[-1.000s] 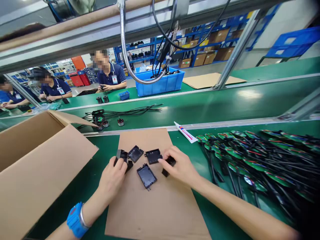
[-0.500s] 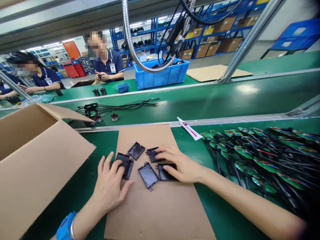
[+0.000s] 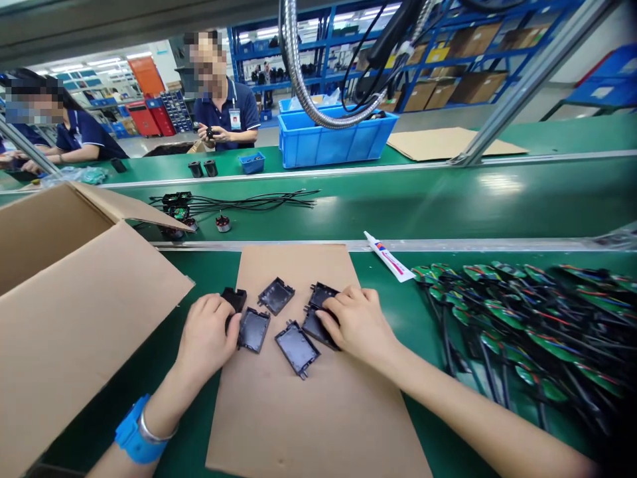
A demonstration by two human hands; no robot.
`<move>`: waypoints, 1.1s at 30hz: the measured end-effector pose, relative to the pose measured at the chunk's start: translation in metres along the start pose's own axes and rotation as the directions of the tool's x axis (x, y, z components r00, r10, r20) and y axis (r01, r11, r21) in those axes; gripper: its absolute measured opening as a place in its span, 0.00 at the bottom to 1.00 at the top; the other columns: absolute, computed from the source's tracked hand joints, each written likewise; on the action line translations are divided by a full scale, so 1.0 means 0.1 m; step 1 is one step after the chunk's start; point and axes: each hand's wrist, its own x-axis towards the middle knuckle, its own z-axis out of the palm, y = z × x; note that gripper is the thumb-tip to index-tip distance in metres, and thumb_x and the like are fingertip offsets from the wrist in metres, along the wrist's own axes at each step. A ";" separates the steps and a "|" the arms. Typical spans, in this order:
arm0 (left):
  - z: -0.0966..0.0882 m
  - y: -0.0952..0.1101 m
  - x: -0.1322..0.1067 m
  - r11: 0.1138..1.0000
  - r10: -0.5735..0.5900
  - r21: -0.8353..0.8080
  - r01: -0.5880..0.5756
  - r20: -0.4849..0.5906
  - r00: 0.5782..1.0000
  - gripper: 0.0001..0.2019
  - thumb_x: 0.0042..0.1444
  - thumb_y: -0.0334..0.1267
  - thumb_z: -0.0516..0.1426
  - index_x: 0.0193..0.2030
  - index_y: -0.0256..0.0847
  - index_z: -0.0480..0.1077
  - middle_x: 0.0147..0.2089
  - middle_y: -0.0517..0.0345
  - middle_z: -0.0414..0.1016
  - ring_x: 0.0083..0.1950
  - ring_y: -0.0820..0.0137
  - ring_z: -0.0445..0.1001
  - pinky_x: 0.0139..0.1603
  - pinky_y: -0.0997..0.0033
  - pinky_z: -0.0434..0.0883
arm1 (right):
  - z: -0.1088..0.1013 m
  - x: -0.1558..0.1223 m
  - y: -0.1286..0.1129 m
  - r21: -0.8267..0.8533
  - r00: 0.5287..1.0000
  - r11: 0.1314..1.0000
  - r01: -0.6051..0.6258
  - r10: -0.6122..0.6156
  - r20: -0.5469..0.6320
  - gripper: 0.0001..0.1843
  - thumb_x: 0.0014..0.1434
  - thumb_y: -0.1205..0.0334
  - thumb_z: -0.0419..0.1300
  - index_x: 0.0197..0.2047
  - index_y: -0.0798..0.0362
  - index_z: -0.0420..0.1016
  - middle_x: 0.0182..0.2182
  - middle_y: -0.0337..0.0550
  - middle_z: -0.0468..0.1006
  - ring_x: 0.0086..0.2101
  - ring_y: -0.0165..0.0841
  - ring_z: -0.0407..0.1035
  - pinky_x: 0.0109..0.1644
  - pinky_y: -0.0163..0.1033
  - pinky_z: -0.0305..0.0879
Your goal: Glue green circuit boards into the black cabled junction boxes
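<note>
Several shallow black plastic housings lie on a flat cardboard sheet (image 3: 308,425). My left hand (image 3: 206,338) is closed round one black housing (image 3: 235,299) at the sheet's left edge, its fingers partly covering it. Just right of that hand lies another housing (image 3: 254,330), open side up. My right hand (image 3: 361,325) has its fingers curled over a housing (image 3: 318,326), thumb on its near side. Touching that one at the back is a further housing (image 3: 324,293). Between the hands rest a tilted housing (image 3: 297,348) and, farther back, one more housing (image 3: 277,295).
An open cardboard box (image 3: 89,285) stands at left. Wired green circuit boards (image 3: 502,312) are heaped at right, beside a white tube (image 3: 391,257). Behind a metal rail lie black cables (image 3: 249,202) and a small motor (image 3: 223,223). Co-workers sit beyond, near a blue bin (image 3: 333,139).
My left hand has shifted left and closed on a housing, separating it from the one beneath. My right hand has turned the nearer right housing and brought it against the back one.
</note>
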 end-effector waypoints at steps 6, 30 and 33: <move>-0.05 0.11 0.09 0.993 0.004 0.113 -0.020 0.139 0.990 0.15 0.55 0.50 0.58 0.38 0.39 0.71 0.42 0.47 0.73 0.53 0.51 0.66 0.54 0.48 0.60 | -0.06 -0.06 -0.30 0.032 0.991 0.998 0.052 -0.055 0.125 0.27 0.53 0.47 0.58 0.48 0.61 0.73 0.42 0.58 0.74 0.44 0.51 0.63 0.47 0.53 0.52; 0.33 0.19 1.20 0.986 -0.008 0.164 -0.015 0.140 0.990 0.08 0.59 0.41 0.56 0.38 0.39 0.73 0.43 0.46 0.75 0.50 0.53 0.67 0.47 0.55 0.61 | -0.19 -0.20 -0.13 0.316 0.888 0.912 0.261 -0.356 0.292 0.30 0.36 0.53 0.69 0.44 0.55 0.73 0.61 0.61 0.57 0.57 0.58 0.51 0.58 0.61 0.49; 0.44 0.48 1.35 0.988 0.107 0.094 -0.126 0.185 0.977 0.10 0.58 0.44 0.58 0.39 0.39 0.74 0.43 0.47 0.75 0.51 0.55 0.67 0.48 0.58 0.62 | -0.18 -0.27 -0.12 0.326 0.902 0.916 0.233 -0.329 0.280 0.35 0.38 0.51 0.69 0.49 0.56 0.71 0.65 0.62 0.50 0.61 0.60 0.45 0.60 0.62 0.46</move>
